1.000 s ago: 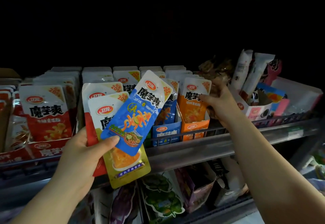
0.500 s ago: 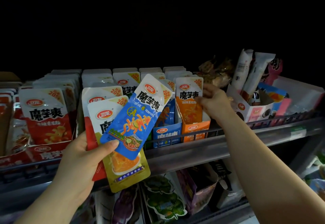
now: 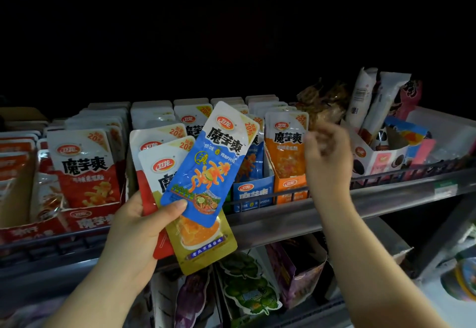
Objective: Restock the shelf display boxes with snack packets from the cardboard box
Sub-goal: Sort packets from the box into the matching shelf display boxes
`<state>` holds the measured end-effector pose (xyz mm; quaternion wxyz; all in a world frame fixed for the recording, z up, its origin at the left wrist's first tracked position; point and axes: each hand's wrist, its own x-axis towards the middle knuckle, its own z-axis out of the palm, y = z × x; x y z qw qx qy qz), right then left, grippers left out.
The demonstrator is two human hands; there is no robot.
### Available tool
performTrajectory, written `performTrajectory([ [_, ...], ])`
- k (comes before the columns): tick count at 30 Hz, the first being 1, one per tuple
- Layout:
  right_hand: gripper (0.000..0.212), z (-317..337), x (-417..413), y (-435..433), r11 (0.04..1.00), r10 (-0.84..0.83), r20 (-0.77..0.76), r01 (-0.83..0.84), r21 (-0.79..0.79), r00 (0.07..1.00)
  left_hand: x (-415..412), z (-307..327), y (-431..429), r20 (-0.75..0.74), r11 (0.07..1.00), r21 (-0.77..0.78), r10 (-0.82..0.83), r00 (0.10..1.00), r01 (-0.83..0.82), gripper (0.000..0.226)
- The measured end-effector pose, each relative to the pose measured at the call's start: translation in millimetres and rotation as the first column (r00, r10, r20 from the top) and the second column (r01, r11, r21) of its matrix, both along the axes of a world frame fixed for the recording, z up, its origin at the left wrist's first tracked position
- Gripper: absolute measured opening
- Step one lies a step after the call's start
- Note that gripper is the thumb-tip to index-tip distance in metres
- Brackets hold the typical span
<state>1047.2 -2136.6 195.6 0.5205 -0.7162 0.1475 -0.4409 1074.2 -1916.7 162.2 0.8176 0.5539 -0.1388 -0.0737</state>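
Lower left of the frame, on my head camera feed, I see the left hand [image 3: 134, 227] gripping a fan of three snack packets. The blue packet [image 3: 206, 163] lies on top, tilted to the right, with the thumb pressed on its lower corner. Under it sits a gold packet [image 3: 203, 242], and a red packet [image 3: 144, 193] shows behind both at their left edge. All three are held up in front of the shelf [image 3: 283, 214], which crosses the middle of the frame.

Right of centre, the right hand [image 3: 328, 157] hangs above the shelf edge, blurred, its fingers loosely curled with nothing in them that I can make out. It is just beside the orange packet [image 3: 286, 152] that stands upright at the front of the orange display box [image 3: 289, 188]; I cannot tell whether the fingertips touch it.

Just left of that box stands the blue display box [image 3: 251, 191], partly hidden by the held packets. At centre left, the red display box [image 3: 85, 221] holds upright red-and-white packets [image 3: 85, 168].
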Motion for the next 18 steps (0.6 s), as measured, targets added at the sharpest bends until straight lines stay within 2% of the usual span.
performTrajectory([
  [2,0.031,-4,-5,24,0.97,0.234,-0.107,-0.224,0.098,0.966,-3,2,-1,-0.003,1.0,-0.007,-0.015,1.0,0.015,0.073],
  [4,0.027,-9,-4,44,0.885,0.44,-0.146,-0.4,0.24,0.886,-5,3,-1,0.0,1.0,0.001,-0.03,1.0,0.03,0.074],
  [7,0.009,-8,-1,53,0.807,0.542,-0.088,-0.488,0.333,0.836,-6,3,3,0.003,0.999,0.024,-0.03,1.0,0.03,0.079],
  [10,0.014,4,-1,48,0.786,0.58,-0.088,-0.529,0.32,0.81,-6,1,6,-0.006,0.999,0.042,-0.021,1.0,0.021,0.079],
  [13,0.019,14,2,37,0.813,0.51,-0.043,-0.465,0.352,0.859,-7,3,6,-0.001,0.996,0.083,-0.024,1.0,0.024,0.065],
  [15,0.018,19,4,24,0.846,0.372,0.031,-0.352,0.4,0.928,-6,3,7,-0.014,0.997,0.082,0.009,1.0,-0.008,0.032],
  [16,0.019,21,5,17,0.871,0.279,0.073,-0.284,0.402,0.958,-6,3,9,-0.021,0.996,0.087,0.034,0.999,-0.032,0.023],
  [18,0.021,23,4,5,0.949,0.12,0.096,-0.142,0.282,0.988,-6,1,12,-0.041,0.993,0.094,0.068,0.997,-0.064,0.026],
])
